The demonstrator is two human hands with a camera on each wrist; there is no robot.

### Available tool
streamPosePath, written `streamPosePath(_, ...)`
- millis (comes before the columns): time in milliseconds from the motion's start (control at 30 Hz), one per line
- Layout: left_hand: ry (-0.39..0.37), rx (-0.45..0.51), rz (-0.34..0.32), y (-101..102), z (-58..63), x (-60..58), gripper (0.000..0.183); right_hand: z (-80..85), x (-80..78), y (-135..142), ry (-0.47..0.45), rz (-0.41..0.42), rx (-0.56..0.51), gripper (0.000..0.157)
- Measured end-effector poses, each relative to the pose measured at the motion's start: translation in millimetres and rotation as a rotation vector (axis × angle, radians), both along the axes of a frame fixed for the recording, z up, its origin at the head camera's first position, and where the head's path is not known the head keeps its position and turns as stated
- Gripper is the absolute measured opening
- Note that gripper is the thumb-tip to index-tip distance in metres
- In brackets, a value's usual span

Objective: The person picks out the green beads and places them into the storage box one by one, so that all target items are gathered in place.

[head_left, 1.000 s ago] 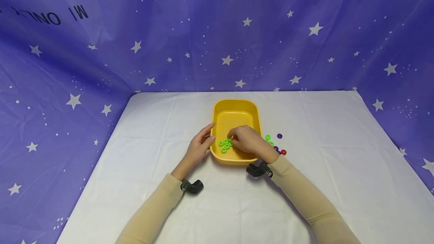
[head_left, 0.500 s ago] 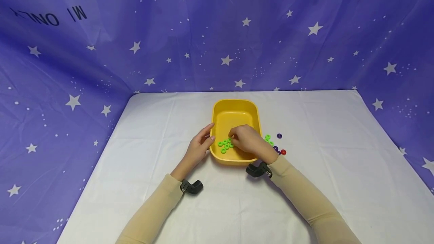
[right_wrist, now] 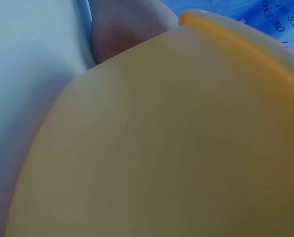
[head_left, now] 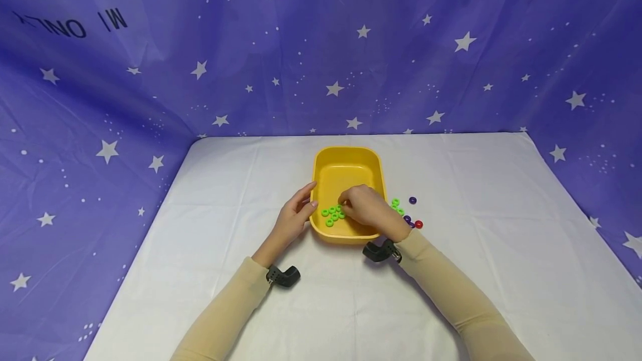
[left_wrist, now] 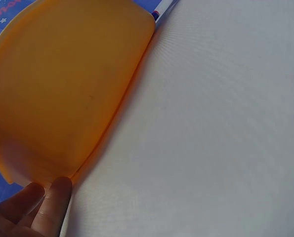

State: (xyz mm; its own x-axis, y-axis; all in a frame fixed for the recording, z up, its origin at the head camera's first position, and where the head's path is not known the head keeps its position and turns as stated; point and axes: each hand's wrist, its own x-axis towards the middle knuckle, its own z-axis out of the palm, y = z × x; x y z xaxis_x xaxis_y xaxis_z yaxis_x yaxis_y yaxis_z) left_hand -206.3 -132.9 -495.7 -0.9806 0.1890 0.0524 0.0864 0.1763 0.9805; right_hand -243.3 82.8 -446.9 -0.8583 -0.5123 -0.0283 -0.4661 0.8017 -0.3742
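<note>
Hardly anything moved, yellow tray (head_left: 346,178), long axis pointing away, left hand (head_left: 292,216) loose against it, right hand (head_left: 366,206), grip unclear

The broad wall of an orange-yellow container (left_wrist: 72,84) is shown close up, reaching from near the centre toward 10 o'clock. Between 7 and 8 o'clock, the left hand (left_wrist: 43,215) is partly shown, with two fingertips laid side by side against the container's edge. A white surface (left_wrist: 201,123) is spread around 3 o'clock. At 12 o'clock, a small dark-blue and red object (left_wrist: 155,15), too small to be identified, is seen. A blue backdrop (left_wrist: 11,12), marked with a star and pinkish lettering, is exposed at 10 o'clock.
</note>
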Motion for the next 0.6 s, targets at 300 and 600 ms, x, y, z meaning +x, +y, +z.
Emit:
streamPosePath(300, 0.003, 0.006, 0.001, 0.3, -2.7, -0.2, 0.052, 2.9, -0.1, 4.2, -0.008, 0.001, -0.104, 0.024)
streamPosePath(600, 0.011, 0.001, -0.003, -1.0, -1.9, -0.1, 0.052, 19.2, 0.2, 25.1, 0.068, 0.030, -0.262, 0.023)
